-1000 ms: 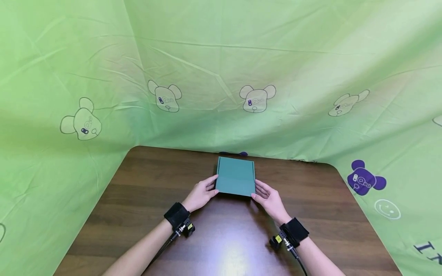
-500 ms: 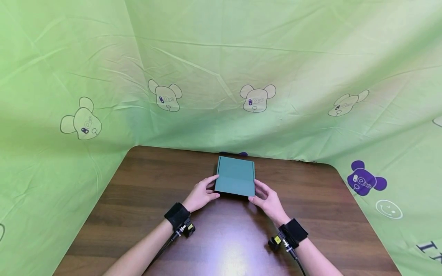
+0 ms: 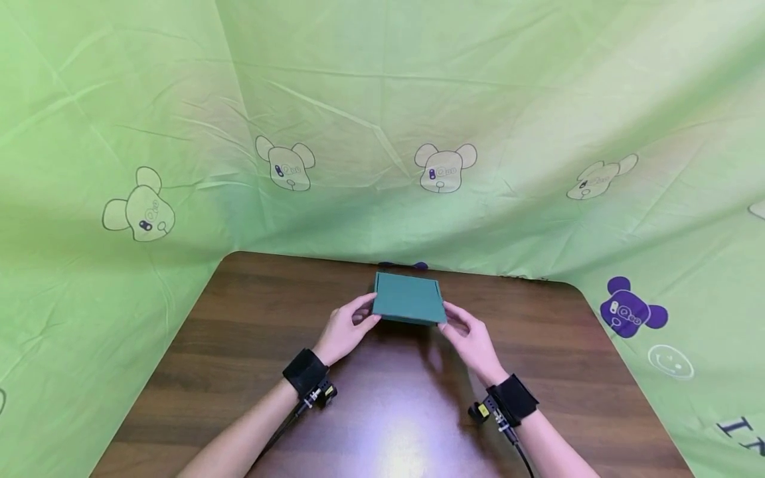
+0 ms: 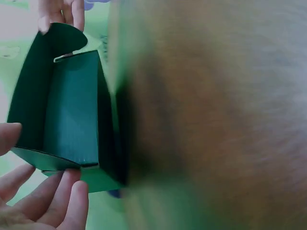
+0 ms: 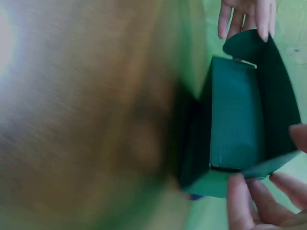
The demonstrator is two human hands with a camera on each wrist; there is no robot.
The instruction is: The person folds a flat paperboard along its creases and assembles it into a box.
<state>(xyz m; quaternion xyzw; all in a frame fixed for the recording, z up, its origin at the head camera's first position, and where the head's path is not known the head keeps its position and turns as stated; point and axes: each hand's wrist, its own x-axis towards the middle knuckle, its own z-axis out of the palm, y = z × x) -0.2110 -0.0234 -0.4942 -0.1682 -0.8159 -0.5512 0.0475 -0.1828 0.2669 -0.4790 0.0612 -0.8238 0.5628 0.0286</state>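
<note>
A: We log a dark green box [image 3: 408, 299] on the brown table [image 3: 251, 345], far-centre, approx 12 o'clock from the person, just short of the green cloth backdrop [image 3: 382, 119].

B: Agreed. Its near edge looks raised off the table; far edge seems down. In the wrist views we see under the lifted lid, w/ a curved side flap at each end.

A: Left hand [image 3: 345, 330] sits at the box's 8 o'clock corner. Fingers [image 4: 72, 201] curled at the lid's edge, thumb on the other face of the card, so we call it a pinch on the box.

B: Right hand [image 3: 472, 338] mirrors it at the 4 o'clock corner. Fingers [image 5: 240, 201] bent round the lid edge, thumb on the opposite side. Gripping the box too.

A: Both wrists carry black straps w/ small cameras; cables trail toward 6 o'clock.

B: Other notes: cloth is printed w/ bear heads. Pale outlines along the back, one purple bear [image 3: 632, 310] at approx 3 o'clock of the box, well apart from it. A small purple bit [image 3: 412, 265] shows right behind the box at 12 o'clock; we can't tell what it is.

A: Light glare on the table at 6 o'clock, between the forearms.
</note>
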